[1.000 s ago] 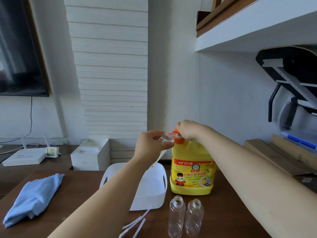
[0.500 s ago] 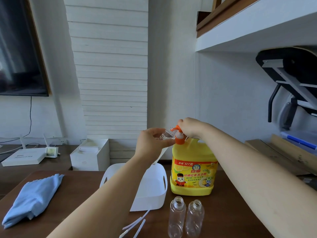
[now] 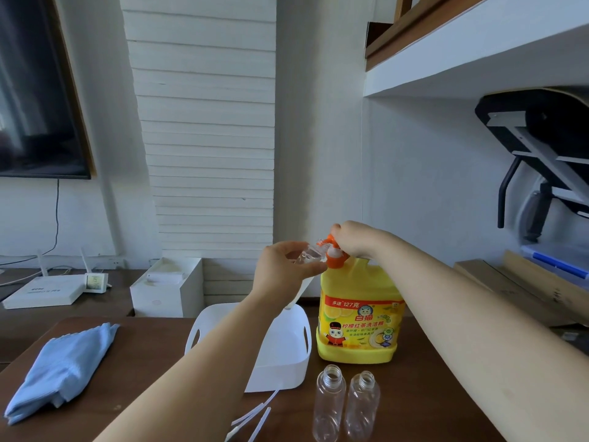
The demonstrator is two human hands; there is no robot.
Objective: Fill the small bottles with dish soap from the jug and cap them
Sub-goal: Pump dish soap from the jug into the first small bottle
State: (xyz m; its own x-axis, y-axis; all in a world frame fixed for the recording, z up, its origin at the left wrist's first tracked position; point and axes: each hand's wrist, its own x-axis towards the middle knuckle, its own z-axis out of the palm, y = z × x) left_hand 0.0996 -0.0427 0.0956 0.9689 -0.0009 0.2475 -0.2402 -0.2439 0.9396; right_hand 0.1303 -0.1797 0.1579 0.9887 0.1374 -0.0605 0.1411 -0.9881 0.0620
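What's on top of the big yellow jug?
An orange pump sits on the yellow jug. The right hand covers and hides its top. The left hand holds a small clear bottle at the spout.

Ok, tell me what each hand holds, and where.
Left hand: small clear bottle, around its body. Right hand: orange pump on the jug, at its top.

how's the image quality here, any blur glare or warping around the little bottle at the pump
Head view: even, soft daylight, no hard shadows or strong glare. Head view: the clear bottle in the left hand at the pump, which the right hand grips, looks smeary, its outline faint. Head view: wide-angle warp leans the dark screen frame and swells the forearms near the bottom edge.
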